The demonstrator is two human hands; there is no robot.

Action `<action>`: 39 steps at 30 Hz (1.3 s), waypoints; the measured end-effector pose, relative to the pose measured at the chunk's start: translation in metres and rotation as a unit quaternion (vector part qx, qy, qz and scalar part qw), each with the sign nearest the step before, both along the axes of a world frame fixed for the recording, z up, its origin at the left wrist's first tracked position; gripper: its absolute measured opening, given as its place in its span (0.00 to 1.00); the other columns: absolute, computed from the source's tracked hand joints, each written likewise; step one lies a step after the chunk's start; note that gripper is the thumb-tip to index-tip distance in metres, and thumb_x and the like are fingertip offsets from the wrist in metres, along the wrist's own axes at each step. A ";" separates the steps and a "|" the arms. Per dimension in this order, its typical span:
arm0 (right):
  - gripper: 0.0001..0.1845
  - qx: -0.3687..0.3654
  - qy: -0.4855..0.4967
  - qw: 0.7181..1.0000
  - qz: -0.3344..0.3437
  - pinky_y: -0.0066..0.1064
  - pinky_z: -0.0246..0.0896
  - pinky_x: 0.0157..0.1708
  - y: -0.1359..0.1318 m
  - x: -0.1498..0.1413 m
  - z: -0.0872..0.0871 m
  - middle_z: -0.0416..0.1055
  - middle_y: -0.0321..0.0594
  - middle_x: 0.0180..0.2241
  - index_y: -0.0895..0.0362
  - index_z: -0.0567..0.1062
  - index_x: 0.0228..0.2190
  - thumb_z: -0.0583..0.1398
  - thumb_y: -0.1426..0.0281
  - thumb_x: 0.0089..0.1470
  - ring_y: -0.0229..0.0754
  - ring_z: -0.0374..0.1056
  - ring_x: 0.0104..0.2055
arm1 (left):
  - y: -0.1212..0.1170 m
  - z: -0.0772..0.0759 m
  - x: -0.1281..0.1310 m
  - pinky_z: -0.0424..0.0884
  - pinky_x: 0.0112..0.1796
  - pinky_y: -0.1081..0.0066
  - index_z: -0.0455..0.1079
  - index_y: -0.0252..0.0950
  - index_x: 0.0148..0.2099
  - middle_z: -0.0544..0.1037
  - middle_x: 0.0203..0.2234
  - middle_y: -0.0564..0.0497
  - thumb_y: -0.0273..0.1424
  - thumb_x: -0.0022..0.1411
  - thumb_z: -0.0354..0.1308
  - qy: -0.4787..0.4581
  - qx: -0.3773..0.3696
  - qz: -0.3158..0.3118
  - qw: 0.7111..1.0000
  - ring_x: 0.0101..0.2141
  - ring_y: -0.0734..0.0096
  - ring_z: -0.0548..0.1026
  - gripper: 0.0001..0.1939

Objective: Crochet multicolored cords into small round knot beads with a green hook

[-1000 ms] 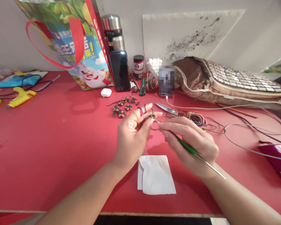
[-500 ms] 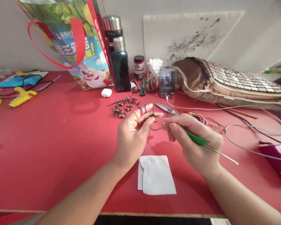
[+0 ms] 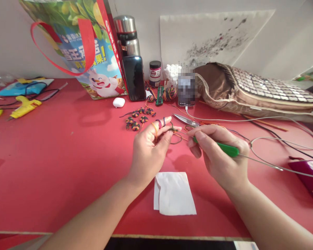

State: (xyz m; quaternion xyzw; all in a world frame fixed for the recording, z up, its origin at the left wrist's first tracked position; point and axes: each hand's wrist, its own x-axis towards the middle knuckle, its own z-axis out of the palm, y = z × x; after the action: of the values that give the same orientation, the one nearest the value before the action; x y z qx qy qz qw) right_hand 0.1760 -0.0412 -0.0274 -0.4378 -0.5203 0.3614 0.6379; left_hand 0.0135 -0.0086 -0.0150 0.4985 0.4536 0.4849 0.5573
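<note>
My left hand (image 3: 152, 146) pinches a small piece of dark multicoloured yarn work (image 3: 173, 130) between thumb and fingers. Orange, purple and dark strands wrap around its raised index finger. My right hand (image 3: 219, 152) is closed around the green handle of a crochet hook (image 3: 229, 150). The hook's thin metal shaft reaches left to the yarn work, and its other metal end sticks out to the lower right. A loop of yarn hangs just below the left fingertips. Several small crocheted flower-like pieces (image 3: 135, 126) lie on the red table behind my left hand.
Scissors (image 3: 185, 120) lie behind my right hand. A folded white cloth or tissue (image 3: 174, 194) rests in front. Further back stand a phone (image 3: 134, 78), a charging phone (image 3: 187, 90), a yarn ball (image 3: 169, 93) and a shopping bag (image 3: 75, 52). A cable (image 3: 276, 140) loops at the right.
My right hand has shifted slightly right, away from the left, and the hook has drawn back with its handle lying further right. My left hand has moved only a little.
</note>
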 end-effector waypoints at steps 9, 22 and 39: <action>0.08 0.021 -0.014 1.000 -0.007 0.30 0.66 0.23 0.001 0.002 -0.002 0.77 0.38 0.28 0.55 0.85 0.37 0.64 0.73 0.68 0.37 0.69 0.25 | 0.000 0.001 0.001 0.83 0.26 0.72 0.80 0.38 0.57 0.89 0.47 0.45 0.30 0.68 0.68 -0.016 -0.032 0.005 0.999 0.33 0.66 0.86 0.16; 0.08 0.018 -0.040 0.999 -0.003 0.31 0.66 0.24 0.000 0.002 -0.003 0.77 0.38 0.28 0.55 0.84 0.36 0.64 0.71 0.69 0.37 0.69 0.25 | -0.001 0.001 0.001 0.82 0.25 0.73 0.79 0.37 0.57 0.90 0.47 0.44 0.31 0.70 0.67 -0.019 -0.020 -0.007 1.000 0.32 0.68 0.85 0.15; 0.10 0.047 -0.104 0.993 0.000 0.30 0.67 0.25 -0.001 0.003 0.003 0.78 0.36 0.27 0.55 0.83 0.35 0.63 0.75 0.68 0.37 0.70 0.25 | -0.001 -0.009 -0.001 0.83 0.33 0.64 0.84 0.42 0.56 0.90 0.39 0.50 0.31 0.71 0.65 0.123 0.150 0.028 0.981 0.29 0.67 0.82 0.14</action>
State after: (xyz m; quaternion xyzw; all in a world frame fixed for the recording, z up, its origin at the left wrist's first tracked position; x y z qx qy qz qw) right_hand 0.1786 -0.0421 -0.0240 -0.4423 -0.6003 0.2894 0.6002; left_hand 0.0123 -0.0095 -0.0237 0.6192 0.4544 0.4981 0.4025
